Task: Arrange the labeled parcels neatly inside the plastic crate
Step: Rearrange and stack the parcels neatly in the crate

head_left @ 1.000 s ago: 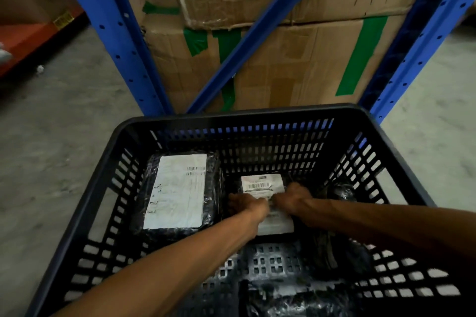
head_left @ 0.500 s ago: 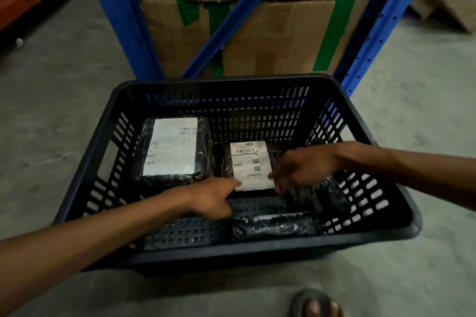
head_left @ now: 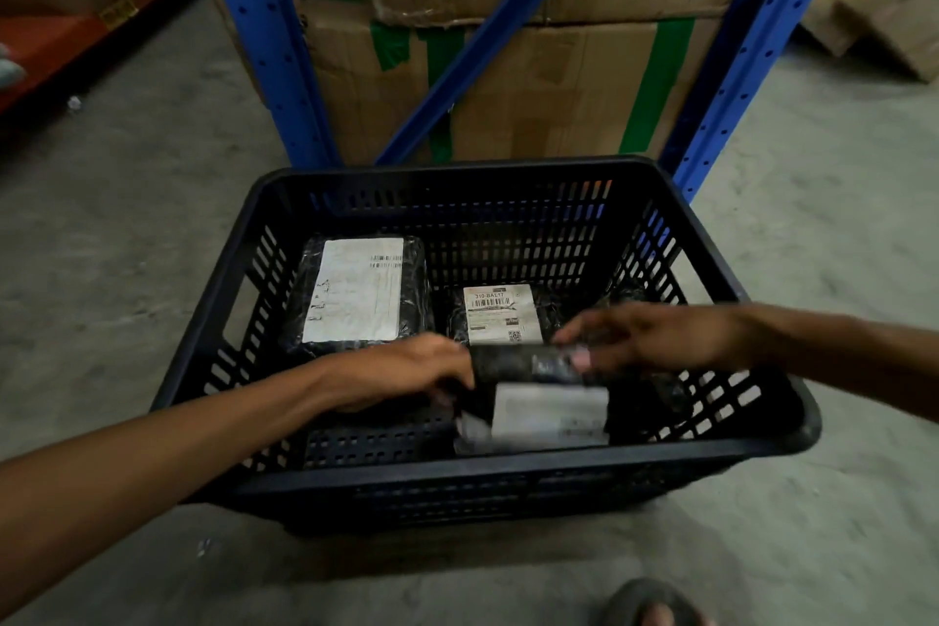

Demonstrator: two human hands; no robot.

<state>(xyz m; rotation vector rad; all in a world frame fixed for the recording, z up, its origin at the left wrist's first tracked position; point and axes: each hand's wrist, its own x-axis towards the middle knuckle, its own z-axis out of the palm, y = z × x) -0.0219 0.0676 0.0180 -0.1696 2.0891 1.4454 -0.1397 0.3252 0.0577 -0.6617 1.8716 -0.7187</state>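
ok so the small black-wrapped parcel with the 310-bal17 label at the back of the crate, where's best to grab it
Take the small black-wrapped parcel with the barcode label by its two long side edges, coming straight down from above. It lies flat, label up, and the large black-wrapped parcel sits on its left, so a narrow grip across its width probably fits best.

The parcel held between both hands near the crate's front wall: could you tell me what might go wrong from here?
1. The held parcel is tilted and blurred; the left hand and right hand grip only its ends, so it may slip.
2. It could land on the barcoded parcel, covering its label.
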